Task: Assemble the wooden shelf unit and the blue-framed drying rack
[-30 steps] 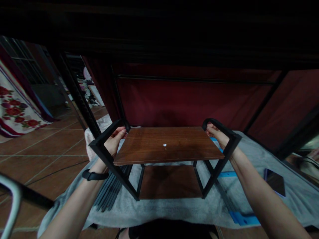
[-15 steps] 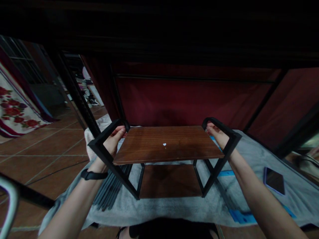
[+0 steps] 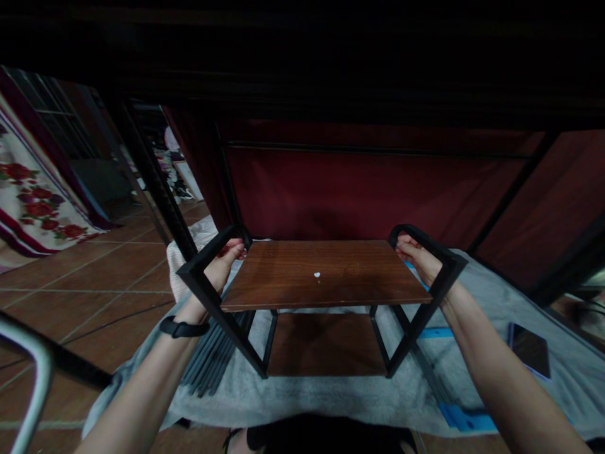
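Note:
In front of me on a grey cloth stands a small two-tier shelf (image 3: 283,277) with brown wood-grain boards and black side frames. A small white heart-shaped mark shows on its upper board. My left hand (image 3: 225,260), a dark band on its wrist, reaches through the left side frame, fingers closed at the rear post beside the upper board. On the opposite side my right hand (image 3: 416,257) reaches behind the right frame and grips near its rear post, fingers curled. The fingertips of both hands are partly hidden by the frame. The lower board (image 3: 326,347) sits close to the cloth.
Several dark grey rods (image 3: 210,359) lie on the cloth (image 3: 302,403) left of the shelf. At right are blue-ended pieces (image 3: 466,417) and a phone (image 3: 529,350). Dark metal bars, a dark overhead surface and red fabric (image 3: 331,189) surround the space. Tiled floor lies at left.
The view has turned slightly left, so everything appears a little farther right. Both hands stay on the shelf, which shows no clear movement on the cloth.

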Demonstrator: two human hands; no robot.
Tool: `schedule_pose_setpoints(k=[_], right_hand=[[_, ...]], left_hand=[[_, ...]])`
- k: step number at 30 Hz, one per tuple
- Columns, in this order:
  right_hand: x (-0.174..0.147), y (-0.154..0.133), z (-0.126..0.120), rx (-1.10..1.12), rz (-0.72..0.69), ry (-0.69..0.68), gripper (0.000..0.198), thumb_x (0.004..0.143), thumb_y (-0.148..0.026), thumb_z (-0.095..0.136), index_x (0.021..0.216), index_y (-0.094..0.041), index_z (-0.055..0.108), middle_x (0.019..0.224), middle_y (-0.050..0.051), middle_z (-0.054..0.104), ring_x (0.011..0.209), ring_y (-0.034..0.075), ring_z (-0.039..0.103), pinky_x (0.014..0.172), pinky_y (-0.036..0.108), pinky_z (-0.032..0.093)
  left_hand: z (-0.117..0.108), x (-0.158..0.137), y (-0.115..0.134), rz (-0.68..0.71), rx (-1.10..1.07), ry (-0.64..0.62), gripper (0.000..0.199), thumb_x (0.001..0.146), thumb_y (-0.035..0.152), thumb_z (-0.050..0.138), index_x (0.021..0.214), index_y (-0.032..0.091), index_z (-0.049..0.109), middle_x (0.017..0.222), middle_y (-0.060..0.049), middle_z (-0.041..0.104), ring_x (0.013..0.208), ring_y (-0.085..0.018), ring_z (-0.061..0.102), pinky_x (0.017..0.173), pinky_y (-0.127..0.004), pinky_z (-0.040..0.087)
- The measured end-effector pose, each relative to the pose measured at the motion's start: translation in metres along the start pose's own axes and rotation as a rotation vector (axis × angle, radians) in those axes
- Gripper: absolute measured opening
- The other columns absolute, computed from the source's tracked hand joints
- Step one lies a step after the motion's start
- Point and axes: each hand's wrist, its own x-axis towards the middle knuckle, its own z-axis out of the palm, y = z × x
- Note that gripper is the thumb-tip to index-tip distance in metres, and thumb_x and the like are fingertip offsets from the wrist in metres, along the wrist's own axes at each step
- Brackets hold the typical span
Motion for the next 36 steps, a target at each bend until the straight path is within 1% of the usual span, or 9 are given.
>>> schedule_pose_setpoints(k=[3,9,13,17,21,26,29,34,36], right_hand=[[0.0,-0.002,0.0,0.03,0.029,-0.019,0.038,0.054,-0.043,0.094,0.078,-0.024,0.071,0.08,0.002,0.072,0.072,0.018,0.067,0.065,0.031,0.06],[-0.001,0.0,-0.003,0.085,0.037,-0.033,0.04,0.055,-0.041,0.095,0.083,-0.023,0.074,0.084,0.001,0.073,0.072,0.015,0.068,0.066,0.026,0.06],[-0.002,-0.001,-0.003,0.086,0.049,-0.041,0.039,0.055,-0.04,0.095,0.082,-0.023,0.073,0.083,0.0,0.073,0.072,0.014,0.068,0.066,0.026,0.06],[-0.003,-0.005,-0.002,0.071,0.055,-0.033,0.038,0.055,-0.039,0.094,0.082,-0.022,0.073,0.082,0.001,0.073,0.07,0.014,0.068,0.064,0.026,0.06],[-0.005,-0.008,0.001,0.075,0.054,-0.011,0.04,0.053,-0.039,0.094,0.082,-0.022,0.073,0.081,0.001,0.073,0.069,0.014,0.067,0.063,0.026,0.059],[-0.01,-0.008,-0.002,0.035,0.043,0.001,0.044,0.054,-0.047,0.094,0.085,-0.023,0.075,0.082,0.001,0.074,0.067,0.013,0.066,0.061,0.025,0.058],[-0.022,-0.008,-0.013,-0.032,0.021,0.003,0.047,0.058,-0.052,0.093,0.09,-0.023,0.077,0.085,0.002,0.075,0.068,0.014,0.066,0.062,0.026,0.057],[-0.062,-0.015,-0.03,-0.125,-0.004,0.016,0.044,0.065,-0.055,0.088,0.091,-0.021,0.076,0.086,0.004,0.074,0.07,0.017,0.064,0.066,0.03,0.055],[-0.081,-0.018,-0.033,-0.168,-0.022,0.024,0.041,0.068,-0.057,0.085,0.088,-0.022,0.076,0.085,0.004,0.074,0.074,0.018,0.064,0.07,0.031,0.054]], left_hand=[[-0.001,0.002,-0.003,0.005,0.004,-0.01,0.026,0.066,0.042,0.079,0.078,0.022,0.068,0.078,-0.003,0.068,0.079,-0.022,0.062,0.084,-0.041,0.055],[-0.002,0.007,-0.007,0.025,-0.003,-0.017,0.021,0.064,0.037,0.08,0.074,0.022,0.069,0.074,-0.002,0.066,0.073,-0.018,0.059,0.079,-0.035,0.055],[-0.002,0.007,-0.009,0.058,-0.016,-0.002,0.016,0.069,0.031,0.08,0.075,0.021,0.069,0.072,-0.001,0.066,0.071,-0.017,0.058,0.076,-0.034,0.054],[-0.001,0.006,-0.012,0.067,-0.03,0.0,0.01,0.074,0.022,0.076,0.079,0.017,0.069,0.073,0.001,0.066,0.072,-0.015,0.058,0.079,-0.032,0.052],[-0.002,0.004,-0.01,0.056,-0.031,-0.012,0.01,0.078,0.02,0.075,0.083,0.013,0.07,0.076,0.002,0.067,0.075,-0.013,0.059,0.08,-0.029,0.051],[-0.009,-0.003,0.001,-0.065,-0.115,-0.046,0.028,0.075,0.029,0.081,0.095,0.011,0.073,0.087,-0.003,0.072,0.079,-0.013,0.064,0.078,-0.027,0.053],[-0.017,-0.014,0.01,-0.175,-0.175,-0.026,0.035,0.067,0.031,0.087,0.092,0.011,0.073,0.088,-0.005,0.074,0.079,-0.015,0.066,0.072,-0.025,0.055],[-0.037,-0.051,0.023,-0.329,-0.179,-0.011,0.047,0.056,0.042,0.093,0.09,0.014,0.078,0.091,-0.008,0.076,0.078,-0.016,0.067,0.061,-0.02,0.053],[-0.044,-0.068,0.026,-0.355,-0.177,0.05,0.052,0.047,0.048,0.096,0.083,0.015,0.079,0.09,-0.007,0.077,0.081,-0.015,0.067,0.062,-0.017,0.053]])
